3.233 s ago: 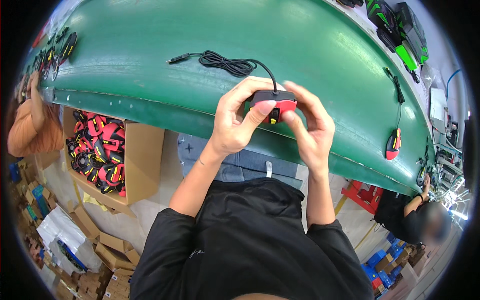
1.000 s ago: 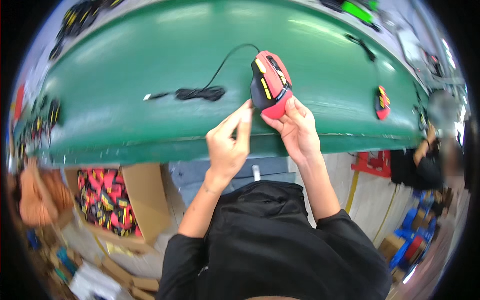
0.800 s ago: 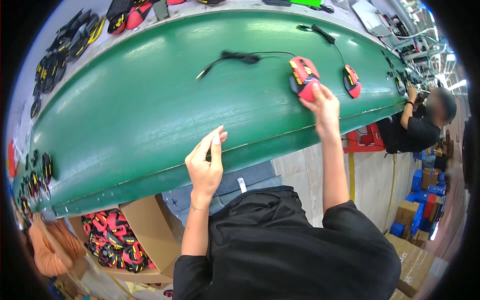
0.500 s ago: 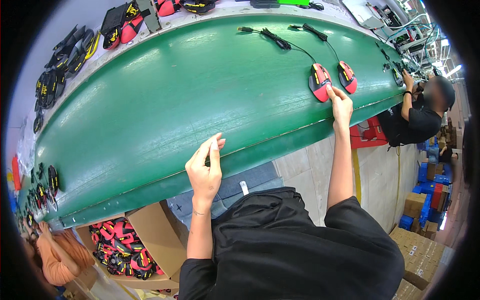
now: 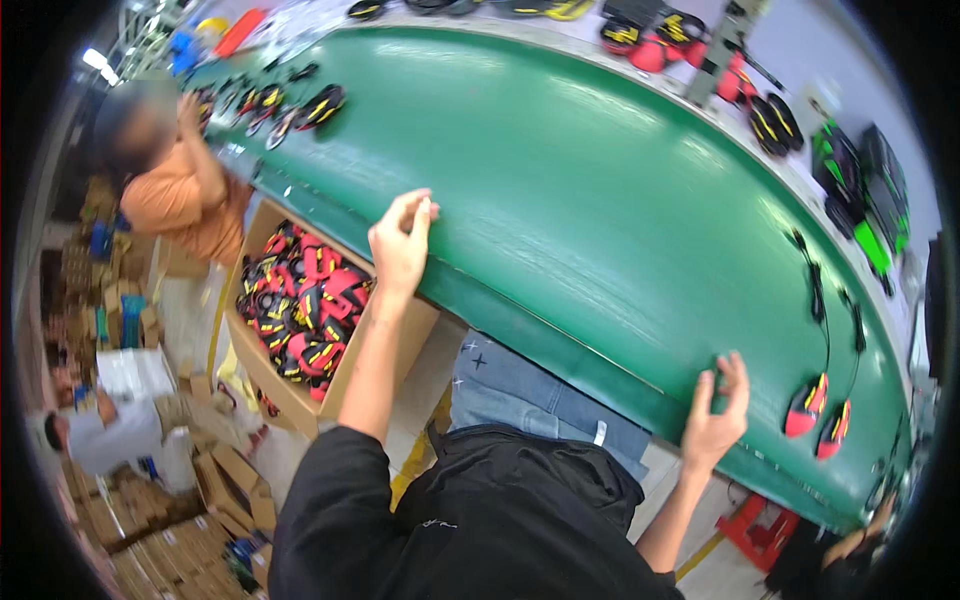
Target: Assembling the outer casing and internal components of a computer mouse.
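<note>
My left hand [image 5: 398, 245] hovers over the near edge of the green work surface [image 5: 560, 210], its fingers loosely bent, the thumb close to them and nothing visible between. Farther right, my right hand [image 5: 715, 415] is above the same edge with thumb and fingers apart, holding nothing. To its right lie two red and black computer mice with yellow parts, a nearer mouse [image 5: 806, 405] and a farther-right mouse [image 5: 833, 430]. Their black bundled cables stretch toward the far edge. Beside my left forearm stands an open carton [image 5: 408, 340] heaped with red, black and yellow mouse shells [image 5: 305, 300].
At the left end a co-worker in orange [image 5: 175, 205] sits near several mice [image 5: 320, 106]. A ledge along the back holds dark, red and green shells [image 5: 655, 52]. A red crate [image 5: 757, 530] and another co-worker's arm [image 5: 850, 545] are at lower right.
The view has swung left, bringing the carton and the orange-clad co-worker further in. My right hand has let go of the nearer mouse and opened. My left fingers are more bent.
</note>
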Demonstrator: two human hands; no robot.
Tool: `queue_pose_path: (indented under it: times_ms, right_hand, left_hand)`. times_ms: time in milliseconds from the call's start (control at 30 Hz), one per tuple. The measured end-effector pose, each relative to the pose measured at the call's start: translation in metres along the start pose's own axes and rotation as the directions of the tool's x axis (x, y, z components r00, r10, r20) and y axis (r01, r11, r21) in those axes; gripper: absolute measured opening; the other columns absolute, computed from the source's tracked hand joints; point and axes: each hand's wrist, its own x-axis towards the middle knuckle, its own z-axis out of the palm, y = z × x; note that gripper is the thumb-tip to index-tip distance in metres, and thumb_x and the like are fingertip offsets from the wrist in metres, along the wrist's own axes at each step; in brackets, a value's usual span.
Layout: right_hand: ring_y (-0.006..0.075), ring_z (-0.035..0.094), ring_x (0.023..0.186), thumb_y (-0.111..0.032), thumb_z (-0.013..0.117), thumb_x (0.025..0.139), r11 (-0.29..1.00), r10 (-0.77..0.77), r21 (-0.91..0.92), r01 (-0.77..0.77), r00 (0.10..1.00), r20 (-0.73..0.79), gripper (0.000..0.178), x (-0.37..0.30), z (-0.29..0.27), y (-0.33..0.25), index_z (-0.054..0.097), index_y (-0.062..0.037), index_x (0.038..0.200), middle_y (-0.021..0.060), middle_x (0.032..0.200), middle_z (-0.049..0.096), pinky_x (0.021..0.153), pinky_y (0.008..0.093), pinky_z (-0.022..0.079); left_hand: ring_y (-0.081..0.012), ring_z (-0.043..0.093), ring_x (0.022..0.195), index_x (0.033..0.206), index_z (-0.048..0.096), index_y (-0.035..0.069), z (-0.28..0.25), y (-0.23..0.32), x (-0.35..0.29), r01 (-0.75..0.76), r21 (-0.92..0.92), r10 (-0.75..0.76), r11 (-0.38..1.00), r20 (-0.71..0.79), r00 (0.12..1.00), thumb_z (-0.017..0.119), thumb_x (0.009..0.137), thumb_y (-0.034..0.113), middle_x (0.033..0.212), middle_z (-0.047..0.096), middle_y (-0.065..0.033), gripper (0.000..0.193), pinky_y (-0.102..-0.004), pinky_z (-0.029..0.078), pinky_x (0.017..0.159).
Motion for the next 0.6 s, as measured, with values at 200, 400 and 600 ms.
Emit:
queue_pose_path:
  times_ms: [200, 400, 600]
  right_hand:
    - [0.033, 0.056, 0.112, -0.005, 0.068, 0.084, 0.957, -0.281, -0.036, 0.288, 0.95, 0.137, 0.037, -0.015, 0.044, -0.033, 0.062, -0.0011, 0.121, 0.0163, 0.112, 0.064, 0.094, 0.0389, 0.046]
    - [0.0251, 0.064, 0.098, -0.003, 0.066, 0.086, 0.964, -0.265, 0.046, 0.261, 0.952, 0.155, 0.031, -0.002, 0.053, -0.065, 0.064, -0.0021, 0.117, 0.0125, 0.108, 0.068, 0.084, 0.0342, 0.05]
    - [0.0268, 0.066, 0.094, -0.001, 0.069, 0.081, 0.876, -0.481, 0.219, 0.429, 0.813, 0.329, 0.034, 0.014, 0.09, -0.118, 0.065, -0.0025, 0.115, 0.0123, 0.1, 0.07, 0.084, 0.0354, 0.052]
  left_hand:
    - [-0.0352, 0.053, 0.107, 0.12, 0.055, 0.002, -0.093, -0.058, 0.129, -0.161, 0.738, 0.388, 0.656, -0.146, 0.91, 0.072, 0.076, 0.01, 0.113, 0.057, -0.0179, 0.048, -0.0426, 0.044, 0.096]
    - [-0.0376, 0.044, 0.129, 0.139, 0.048, 0.018, -0.13, -0.108, 0.242, -0.031, 0.873, 0.238, 0.486, -0.098, 0.966, 0.08, 0.071, 0.029, 0.138, 0.047, -0.0236, 0.076, -0.0457, 0.038, 0.106]
    - [-0.0329, 0.059, 0.109, 0.129, 0.058, 0.016, -0.107, -0.093, 0.224, -0.122, 0.602, 0.078, 0.789, 0.099, 0.992, 0.08, 0.07, 0.044, 0.121, 0.06, -0.0168, 0.069, -0.0391, 0.045, 0.098]
